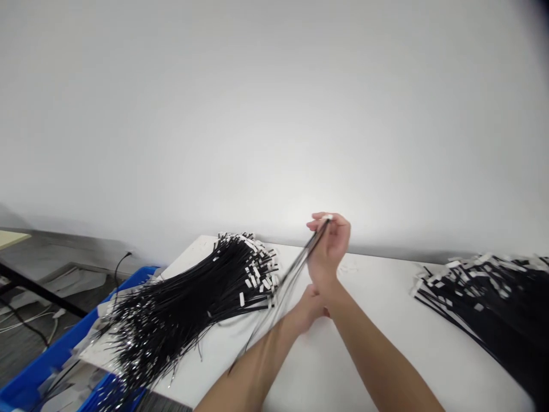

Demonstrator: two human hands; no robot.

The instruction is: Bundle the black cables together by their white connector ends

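My right hand (329, 243) is raised over the white table (377, 320), fingers pinched on the white-tagged end of a thin bunch of black cables (295, 269) that slants down to the left, blurred by motion. My left hand (309, 309) sits just below the right wrist, mostly hidden behind it, so its fingers do not show. A large fanned pile of black cables with white tags (193, 303) lies on the table to the left of both hands. A second pile of the same cables (489, 297) lies at the right edge.
Blue plastic bins (47, 360) stand below the table's left corner, partly under the cable ends. A plain white wall rises behind the table. On the floor at far left are loose wires and a dark table leg (38, 292).
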